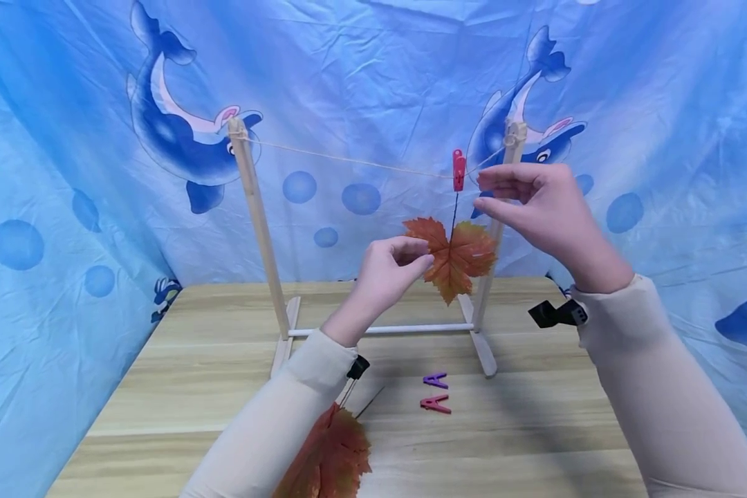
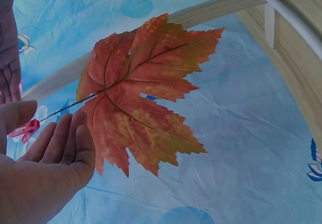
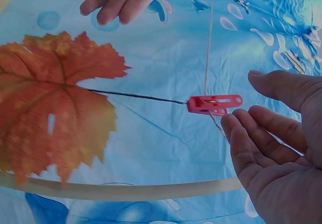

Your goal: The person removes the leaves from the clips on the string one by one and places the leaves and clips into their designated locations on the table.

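Note:
An orange-red artificial leaf (image 1: 457,259) hangs by its dark stem from a red clothespin (image 1: 458,171), which is clipped on a thin string (image 1: 355,161). My left hand (image 1: 391,277) is at the leaf's left edge, thumb and fingers apart; in the left wrist view the leaf (image 2: 146,93) spreads beyond the fingertips. Just right of the clothespin is my right hand (image 1: 541,207), its thumb and fingers parted. The right wrist view shows the red clothespin (image 3: 214,104) near those fingertips, with nothing in the grasp.
The string runs between two wooden posts (image 1: 258,228) of a stand joined by a white rod (image 1: 386,330). On the wooden table lie a purple clothespin (image 1: 436,380), a pink clothespin (image 1: 436,404) and more leaves (image 1: 336,456) under my left forearm. A blue dolphin-print curtain (image 1: 361,69) hangs behind.

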Motion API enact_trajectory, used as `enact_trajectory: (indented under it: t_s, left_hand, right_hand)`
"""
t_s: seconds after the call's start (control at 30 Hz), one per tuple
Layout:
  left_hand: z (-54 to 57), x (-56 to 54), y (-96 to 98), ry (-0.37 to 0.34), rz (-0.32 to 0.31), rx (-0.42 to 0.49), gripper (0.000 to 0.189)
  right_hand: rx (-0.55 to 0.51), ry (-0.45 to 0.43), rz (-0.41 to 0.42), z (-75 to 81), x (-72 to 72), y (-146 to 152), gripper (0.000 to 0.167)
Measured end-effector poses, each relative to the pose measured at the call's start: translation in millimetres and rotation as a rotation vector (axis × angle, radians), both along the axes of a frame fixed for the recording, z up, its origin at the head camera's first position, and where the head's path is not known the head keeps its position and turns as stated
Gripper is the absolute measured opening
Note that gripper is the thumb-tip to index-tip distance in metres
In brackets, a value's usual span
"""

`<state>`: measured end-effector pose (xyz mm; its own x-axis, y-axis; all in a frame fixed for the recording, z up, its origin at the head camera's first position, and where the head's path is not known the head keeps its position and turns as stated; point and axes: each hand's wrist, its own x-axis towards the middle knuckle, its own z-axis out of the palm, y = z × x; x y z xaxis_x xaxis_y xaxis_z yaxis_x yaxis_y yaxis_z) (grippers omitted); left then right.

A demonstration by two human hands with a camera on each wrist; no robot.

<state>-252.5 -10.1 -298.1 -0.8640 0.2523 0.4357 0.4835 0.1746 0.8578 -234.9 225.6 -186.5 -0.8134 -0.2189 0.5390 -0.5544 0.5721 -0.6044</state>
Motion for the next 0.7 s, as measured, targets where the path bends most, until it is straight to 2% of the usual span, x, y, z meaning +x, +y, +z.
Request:
enact_trajectory:
  t_s: [0.27, 0.7]
  left_hand:
    - [15.5, -13.2, 12.5, 0.024, 0.031, 0.036, 0.024]
    - [30.1, -28.1, 29.0, 0.057, 0.070, 0.047, 0.024]
  right_hand:
    - [0.034, -0.007, 0.008, 26.7, -7.4, -2, 0.042]
    - [0.203, -0.065, -0.009, 51.1, -23.0, -13, 0.052]
